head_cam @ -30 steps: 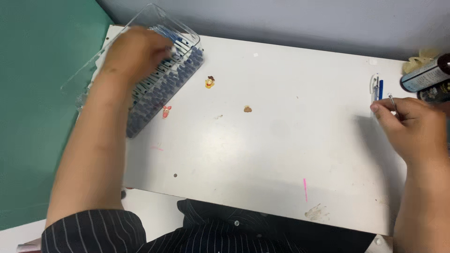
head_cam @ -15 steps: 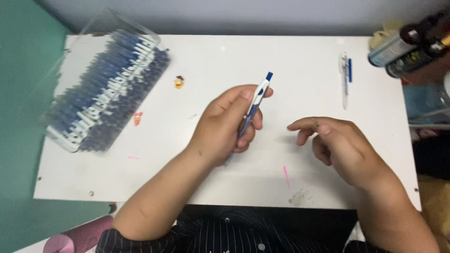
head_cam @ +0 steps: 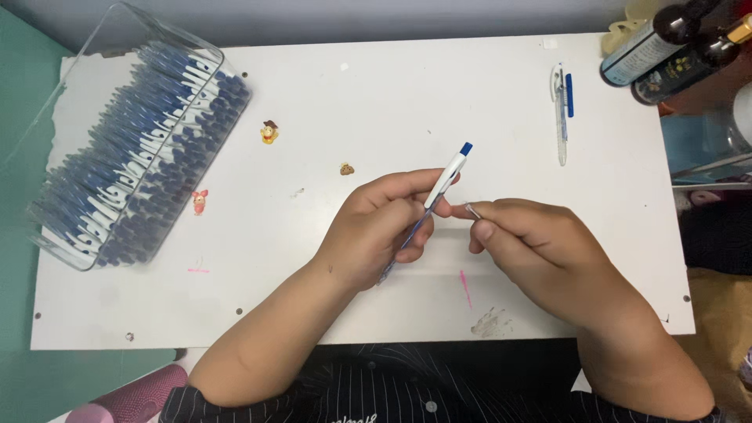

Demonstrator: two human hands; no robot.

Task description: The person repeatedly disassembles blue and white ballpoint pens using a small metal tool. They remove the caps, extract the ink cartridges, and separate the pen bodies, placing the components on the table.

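My left hand grips a white and blue click pen over the middle of the white table, its blue tip end pointing up and right. My right hand is beside it, thumb and forefinger pinched on a small thin metal piece that touches the pen's barrel. A clear plastic box packed with several blue pens lies at the far left. Another pen lies alone at the upper right.
Two dark bottles lie at the table's top right corner. Small cartoon stickers dot the table surface near the box. A pink mark is near the front edge. A teal wall borders the left side.
My left hand went from the pen box to the table's middle carrying a pen. My right hand left the lone pen at the right and came in to meet the left hand.
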